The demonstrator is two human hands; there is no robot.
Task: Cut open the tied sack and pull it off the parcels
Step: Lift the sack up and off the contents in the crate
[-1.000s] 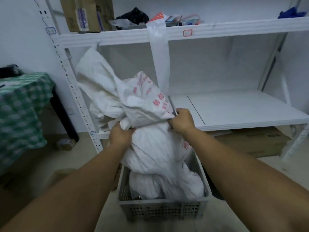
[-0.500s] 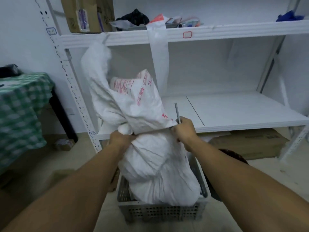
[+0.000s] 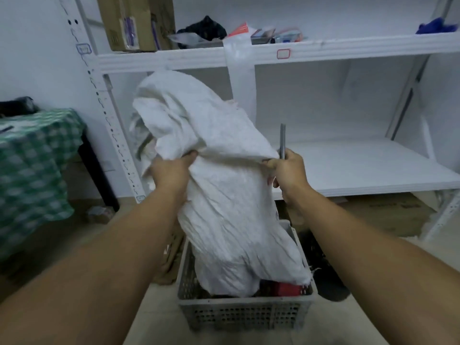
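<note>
A white woven sack hangs upside down over a grey plastic crate, its upper part flopped over toward the shelf. My left hand grips a fold of the sack on its left side. On the right side my right hand pinches the sack's cloth and also holds a thin grey cutter that points upward. Below the sack's open lower edge a red parcel and other dark contents show inside the crate.
A white metal shelf unit stands right behind the crate, with cartons and small items on its upper level. A flat brown carton lies under the lowest shelf. A table with green checked cloth stands at the left.
Both hands have lifted the sack higher, so its lower edge has risen and the red parcel now shows in the crate. The printed side has turned away.
</note>
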